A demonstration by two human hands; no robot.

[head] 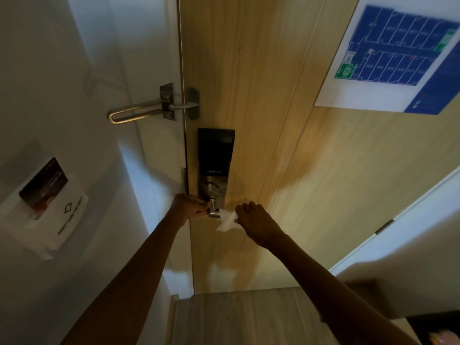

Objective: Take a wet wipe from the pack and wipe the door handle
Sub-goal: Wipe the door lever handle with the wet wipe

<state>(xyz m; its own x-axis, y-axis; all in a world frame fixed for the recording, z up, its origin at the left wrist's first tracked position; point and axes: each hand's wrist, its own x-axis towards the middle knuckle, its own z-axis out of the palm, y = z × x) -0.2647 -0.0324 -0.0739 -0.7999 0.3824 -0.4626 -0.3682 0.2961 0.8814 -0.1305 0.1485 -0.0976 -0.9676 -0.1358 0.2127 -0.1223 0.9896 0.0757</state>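
The left hand [190, 206] is curled shut around the handle [213, 207], fingers wrapped over its left part just below the lock plate [215, 160]. The right hand [256, 221] pinches a white wipe [227, 220] between thumb and fingers, the other fingers loosely bent above it. The wipe's left edge touches the handle's right end, and its lower corner hangs free below and to the left of the right hand's knuckles. So the wipe lies between the two hands, against the metal, with the left hand's fingertips just beside it.

Most of the handle is hidden under the left hand and the wipe; only a short bright piece near its stem shows. The right thumb is behind the wipe, so the exact grip is probably a pinch but hard to confirm. The wipe pack is out of view.

Farther up the door [261, 120], a swing latch [149, 110] bridges the door edge and the wall. A card holder [49, 210] sits on the left wall, and a blue floor plan [393, 51], blurred, is at the upper right.
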